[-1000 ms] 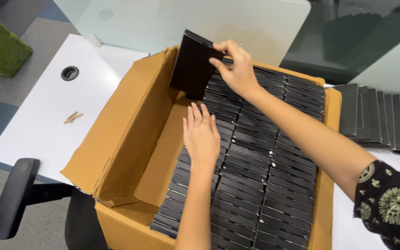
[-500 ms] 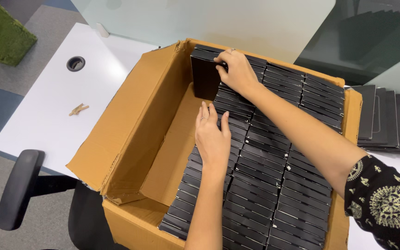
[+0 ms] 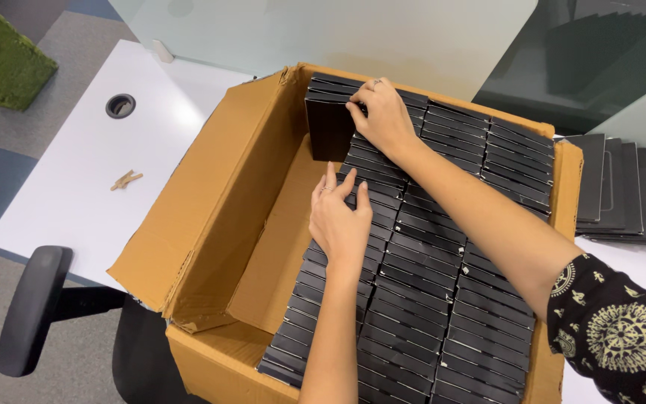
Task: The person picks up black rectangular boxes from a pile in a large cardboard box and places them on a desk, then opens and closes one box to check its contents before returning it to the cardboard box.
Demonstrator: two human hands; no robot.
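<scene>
Cardboard box (image 3: 211,217) is serving as the landmark here: it is sitting open on a white desk (image 3: 76,179), and rows of flat black cases (image 3: 443,299) are filling most of its floor, packed on edge. The right hand (image 3: 383,116) is reaching to the far corner of the box, fingers closed over the top edge of one black case (image 3: 329,131) that is standing upright and taller than the packed rows, at the far end of the row nearest the box's empty side. The left hand (image 3: 340,221) is resting nearer the middle of the box, fingers spread and pressing flat on the tops of the same row, holding nothing. Bare cardboard is showing along the side of the box nearest the desk's cable hole (image 3: 120,105), so that row is standing unsupported on that side. Judged from this arrangement, the row could topple into the gap if the left hand is lifting off too soon, and the upright case could jam or tilt if it is being pushed down at an angle against its neighbours. More black cases (image 3: 629,191) are lying in a stack outside the box, beyond its opposite wall. A small wooden clip (image 3: 125,179) is lying on the desk, well apart from the box, and a chair armrest (image 3: 33,307) is showing below the desk edge.
</scene>
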